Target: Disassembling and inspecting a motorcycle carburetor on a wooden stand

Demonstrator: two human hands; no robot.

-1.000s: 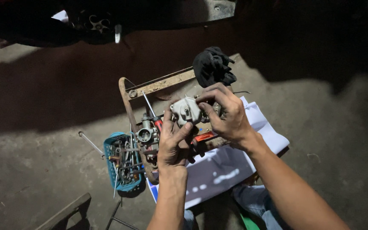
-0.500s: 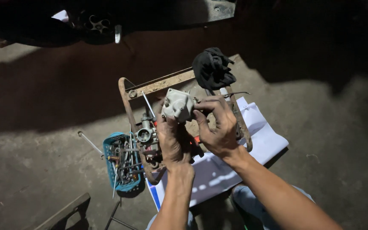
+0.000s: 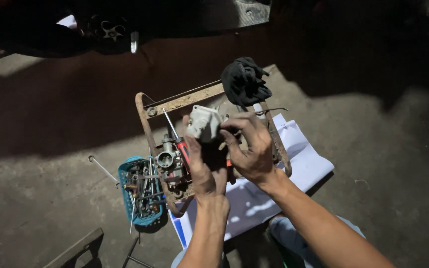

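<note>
Far left of centre: thin metal rod [image 3: 104,169] lying on the grey concrete floor [image 3: 45,198], running diagonally from upper left to lower right. Just right of it, blue plastic basket [image 3: 140,191] full of metal tools, long axis roughly vertical in frame. Next right, grey metal carburettor body [image 3: 169,163] resting on the rusty brown metal frame [image 3: 175,104]; round bore faces the camera. Red-handled screwdriver [image 3: 177,140] beside it, shaft pointing to upper left. Centre frame: left hand [image 3: 202,171] curled up from below, fingers closed round the underside of a pale grey boxy metal part [image 3: 204,123]. Part sits above the frame, held in the air, long axis tilted slightly, flat top face turned to upper left. Right hand [image 3: 251,149] grips the same part from the right, fingers bent and pressed against its side. Upper centre-right: black crumpled cloth [image 3: 244,82] draped on the frame's corner. Lower right: white paper sheet [image 3: 284,173] spread under the frame.
</note>
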